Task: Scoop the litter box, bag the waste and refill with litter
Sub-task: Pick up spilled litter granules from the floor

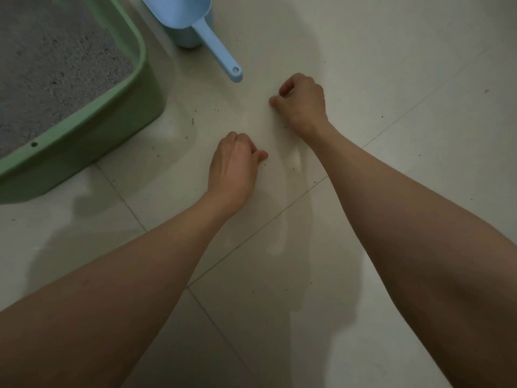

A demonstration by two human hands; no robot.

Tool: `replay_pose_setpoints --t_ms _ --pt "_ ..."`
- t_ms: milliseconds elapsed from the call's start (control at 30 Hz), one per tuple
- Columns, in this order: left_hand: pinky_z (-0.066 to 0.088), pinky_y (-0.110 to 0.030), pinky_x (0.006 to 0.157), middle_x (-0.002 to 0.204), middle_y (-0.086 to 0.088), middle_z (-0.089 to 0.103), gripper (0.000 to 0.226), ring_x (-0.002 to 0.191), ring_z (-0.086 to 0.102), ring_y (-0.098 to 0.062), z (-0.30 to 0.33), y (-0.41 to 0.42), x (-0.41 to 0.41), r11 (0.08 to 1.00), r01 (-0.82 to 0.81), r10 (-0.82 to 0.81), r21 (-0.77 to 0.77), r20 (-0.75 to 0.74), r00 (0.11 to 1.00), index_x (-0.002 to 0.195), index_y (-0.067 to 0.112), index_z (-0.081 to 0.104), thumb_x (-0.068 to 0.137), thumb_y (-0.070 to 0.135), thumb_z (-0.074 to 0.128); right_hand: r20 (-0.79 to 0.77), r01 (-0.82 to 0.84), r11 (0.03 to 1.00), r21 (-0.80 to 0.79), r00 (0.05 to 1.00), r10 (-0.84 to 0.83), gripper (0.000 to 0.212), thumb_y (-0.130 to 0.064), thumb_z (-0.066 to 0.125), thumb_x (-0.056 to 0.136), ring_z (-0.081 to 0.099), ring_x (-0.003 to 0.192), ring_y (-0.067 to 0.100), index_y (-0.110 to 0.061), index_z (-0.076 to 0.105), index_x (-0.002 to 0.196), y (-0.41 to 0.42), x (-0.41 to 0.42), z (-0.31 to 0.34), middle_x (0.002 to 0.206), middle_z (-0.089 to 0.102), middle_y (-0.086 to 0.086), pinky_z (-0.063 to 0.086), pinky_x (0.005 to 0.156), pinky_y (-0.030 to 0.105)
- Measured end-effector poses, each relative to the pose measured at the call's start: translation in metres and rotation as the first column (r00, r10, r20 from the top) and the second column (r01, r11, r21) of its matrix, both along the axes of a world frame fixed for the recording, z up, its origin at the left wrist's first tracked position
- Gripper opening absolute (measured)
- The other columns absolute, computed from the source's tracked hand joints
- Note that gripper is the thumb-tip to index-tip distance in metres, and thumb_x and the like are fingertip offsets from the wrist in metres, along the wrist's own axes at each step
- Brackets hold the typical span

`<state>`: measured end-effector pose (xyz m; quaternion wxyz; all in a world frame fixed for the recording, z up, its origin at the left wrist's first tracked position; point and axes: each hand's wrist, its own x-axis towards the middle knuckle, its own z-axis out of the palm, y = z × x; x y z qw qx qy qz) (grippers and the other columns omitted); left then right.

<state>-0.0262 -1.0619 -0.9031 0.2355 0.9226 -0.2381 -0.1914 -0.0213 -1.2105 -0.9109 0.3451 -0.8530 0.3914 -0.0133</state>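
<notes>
Both your hands are down on the floor (363, 79) with fingers curled: the left hand (233, 163) and right hand (303, 103) seem to pinch at something thin and pale lying flat, possibly a bag, though you cannot tell from this view. The green litter box (134, 88), holding grey litter (47, 65), sits at upper left. The blue scoop (195, 26) rests just beside it, near your right hand; it looks like light, stiff plastic, best taken by its handle.

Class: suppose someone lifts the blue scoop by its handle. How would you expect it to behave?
The blue scoop looks like thin moulded plastic, so probably light and stiff. Its long handle seems smooth and could slip in a hand. It sits in a blue holder, so lifting may tip that.
</notes>
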Motion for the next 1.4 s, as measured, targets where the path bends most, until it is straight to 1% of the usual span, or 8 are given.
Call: replay_pose_setpoints --t_ms 267,367,467,600,700,767,967,1400 --pt "0.039 -0.022 0.065 0.072 -0.010 0.063 0.026 0.069 0.056 -0.020 0.016 -0.006 0.017 0.996 -0.093 0.086 -0.007 -0.332 0.939 0.071 0.005 0.066 0.087 0.026 0.062 0.077 0.087 0.981 0.175 0.992 -0.102 0.016 -0.012 0.056 0.084 0.062 0.080 0.022 -0.001 0.068 0.080 -0.003 -0.003 0.012 0.084 0.067 0.012 0.048 0.069 0.028" --pt "0.045 -0.014 0.053 0.064 -0.006 0.058 0.018 0.052 0.052 -0.008 0.021 -0.001 0.021 0.895 -0.407 0.176 -0.184 -0.692 0.700 0.066 0.007 0.059 0.080 0.010 0.070 0.160 0.220 0.505 0.835 0.781 -0.604 0.022 -0.006 0.055 0.087 0.044 0.048 0.013 -0.008 0.052 0.065 -0.010 -0.020 0.026 0.059 0.051 0.005 0.031 0.043 0.022" --pt "0.049 -0.013 0.054 0.069 -0.010 0.058 0.016 0.058 0.055 -0.012 0.018 0.006 0.023 0.817 -0.530 0.158 -0.226 -0.797 0.583 0.069 0.005 0.055 0.079 -0.002 0.066 0.063 0.069 0.156 0.985 0.706 -0.706 0.026 -0.003 0.042 0.090 0.046 0.046 0.012 -0.009 0.045 0.064 -0.013 -0.046 0.026 0.056 0.053 0.005 0.030 0.038 0.018" --pt "0.047 -0.013 0.056 0.072 -0.005 0.059 0.016 0.062 0.054 -0.010 0.012 0.006 0.017 0.909 -0.364 0.141 -0.202 -0.673 0.726 0.085 0.003 0.063 0.085 -0.008 0.052 0.100 0.172 0.400 0.900 0.812 -0.575 0.025 0.002 0.042 0.086 0.045 0.047 0.011 -0.007 0.052 0.064 -0.011 -0.057 0.021 0.050 0.054 0.001 0.031 0.041 0.017" --pt "0.046 -0.021 0.075 0.080 -0.003 0.063 0.018 0.075 0.057 -0.013 0.009 0.002 0.009 0.976 -0.185 0.113 -0.115 -0.459 0.881 0.083 0.015 0.067 0.087 0.008 0.051 0.094 0.164 0.878 0.450 0.969 -0.229 0.014 -0.006 0.053 0.084 0.050 0.059 0.010 -0.005 0.065 0.079 -0.006 -0.054 0.019 0.066 0.058 -0.001 0.040 0.054 0.017" --pt "0.039 -0.017 0.073 0.083 -0.001 0.061 0.011 0.080 0.055 -0.013 0.010 0.000 0.003 0.994 -0.091 0.069 -0.058 -0.312 0.948 0.090 0.014 0.068 0.085 0.020 0.060 0.014 0.027 0.985 0.173 0.999 -0.030 0.017 -0.013 0.056 0.084 0.054 0.076 0.009 -0.008 0.069 0.092 -0.001 -0.054 0.014 0.082 0.061 -0.002 0.041 0.070 0.017" --pt "0.036 -0.021 0.074 0.089 -0.004 0.062 0.014 0.091 0.057 -0.020 0.001 -0.003 -0.010 0.996 -0.080 0.074 -0.033 -0.163 0.984 0.090 0.012 0.067 0.080 0.023 0.068 -0.015 -0.017 0.999 0.035 1.000 0.018 0.020 -0.021 0.064 0.083 0.059 0.100 0.019 -0.009 0.068 0.099 0.009 -0.049 0.003 0.104 0.067 0.006 0.043 0.082 0.024" --pt "0.045 -0.036 0.087 0.107 -0.017 0.062 0.017 0.103 0.057 -0.030 0.004 -0.008 -0.014 0.999 -0.002 0.005 0.034 -0.112 0.994 0.094 0.004 0.070 0.087 0.015 0.059 -0.084 -0.125 0.992 -0.034 0.989 0.122 0.024 -0.009 0.051 0.086 0.061 0.096 0.031 0.007 0.069 0.092 0.012 -0.041 0.012 0.101 0.069 0.019 0.049 0.084 0.037"
